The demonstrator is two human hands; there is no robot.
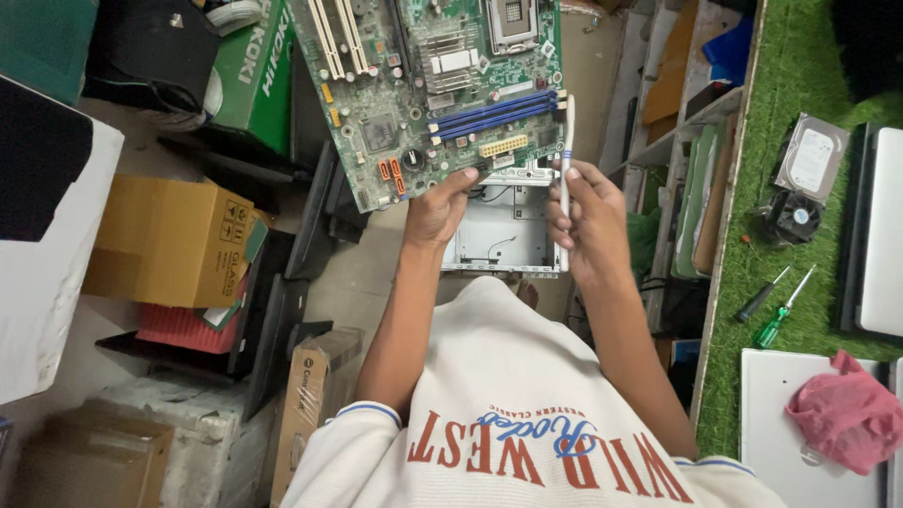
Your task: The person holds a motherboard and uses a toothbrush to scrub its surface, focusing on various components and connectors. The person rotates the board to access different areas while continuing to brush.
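The left hand (437,209) gripped the green motherboard (442,89) by its edge, tilted up for access, while the right hand (585,221) clasped a white brush (567,150).

1 head-worn camera looks steeply down, close over chest, arms and floor.

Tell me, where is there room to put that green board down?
Bare grass mat lies above the hard drive, and a strip beside the screwdrivers. The floor left of the hands is crowded with cardboard boxes and dark panels.
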